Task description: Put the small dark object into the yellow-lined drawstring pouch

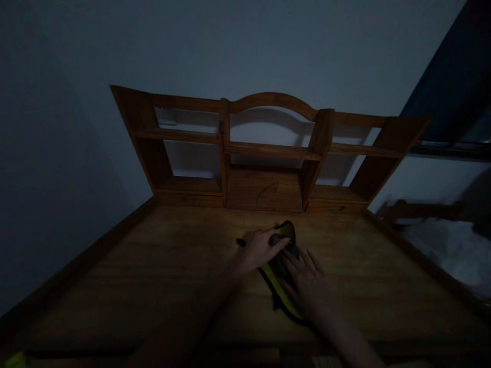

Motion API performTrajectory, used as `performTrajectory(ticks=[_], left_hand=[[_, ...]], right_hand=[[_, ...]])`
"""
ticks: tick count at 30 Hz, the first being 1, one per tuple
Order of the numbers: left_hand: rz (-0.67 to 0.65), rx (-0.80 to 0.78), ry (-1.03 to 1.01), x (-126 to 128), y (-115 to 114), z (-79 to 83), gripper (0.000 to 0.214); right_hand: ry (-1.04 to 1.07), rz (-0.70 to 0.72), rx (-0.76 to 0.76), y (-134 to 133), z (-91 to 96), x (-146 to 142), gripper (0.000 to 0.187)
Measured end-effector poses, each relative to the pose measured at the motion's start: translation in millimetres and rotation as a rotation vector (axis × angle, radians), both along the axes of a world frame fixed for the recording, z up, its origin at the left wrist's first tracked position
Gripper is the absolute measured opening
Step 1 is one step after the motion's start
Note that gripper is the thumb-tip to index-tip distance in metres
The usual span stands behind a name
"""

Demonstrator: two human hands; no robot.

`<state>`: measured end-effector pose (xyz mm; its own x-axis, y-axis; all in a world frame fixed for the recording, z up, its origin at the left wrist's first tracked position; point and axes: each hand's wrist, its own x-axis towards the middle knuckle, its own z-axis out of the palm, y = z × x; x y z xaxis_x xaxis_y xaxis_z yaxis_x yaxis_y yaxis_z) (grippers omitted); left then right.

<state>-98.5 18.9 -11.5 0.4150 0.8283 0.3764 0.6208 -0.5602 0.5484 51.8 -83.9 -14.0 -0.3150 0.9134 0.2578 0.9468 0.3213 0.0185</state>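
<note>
A long yellow-green piece (285, 298) with black edging lies slantwise on the wooden desktop. On top of it is a dark, rounded object (282, 267) whose kind I cannot make out in the dim light. My left hand (261, 249) is closed at the object's far end, with the thumb reaching across it. Over the near part lies my right hand (305, 278), fingers stretched and somewhat spread, the fingertips touching the dark object. A black strap end (241, 242) sticks out to the left of my left hand. My hands hide much of both things.
A wooden shelf unit (268, 150) with several compartments stands at the back of the desktop (184, 255), against a pale wall (245, 46). Raised wooden edges run along both sides. To the right are a dark curtain-like panel (456, 76) and whitish crumpled fabric (441, 243).
</note>
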Motion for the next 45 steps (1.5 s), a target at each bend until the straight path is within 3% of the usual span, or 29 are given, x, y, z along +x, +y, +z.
performTrajectory(ticks=[3,13,24,30,37,45], left_hand=[[-0.013,-0.023,-0.021,-1.5,2.4,-0.4,0.055],[0.127,-0.068,0.026,-0.7,4.4,-6.0,0.061],[0.125,-0.106,0.038,-4.0,5.4,-3.4,0.062],[0.133,-0.104,0.019,-2.2,7.9,-9.2,0.067],[0.156,-0.096,0.011,0.8,10.0,-12.4,0.071],[0.155,-0.071,0.069,-3.5,-0.9,-3.8,0.069]], right_hand=[[-0.056,0.035,0.01,6.0,5.2,4.7,0.05],[-0.05,0.079,-0.015,10.1,5.8,-3.4,0.048],[-0.106,-0.021,-0.004,17.8,13.4,-1.8,0.052],[-0.103,-0.019,-0.11,16.3,18.6,-2.7,0.053],[0.022,0.011,-0.164,16.5,33.2,-8.7,0.039],[0.373,0.167,-0.403,13.2,55.6,-9.4,0.028]])
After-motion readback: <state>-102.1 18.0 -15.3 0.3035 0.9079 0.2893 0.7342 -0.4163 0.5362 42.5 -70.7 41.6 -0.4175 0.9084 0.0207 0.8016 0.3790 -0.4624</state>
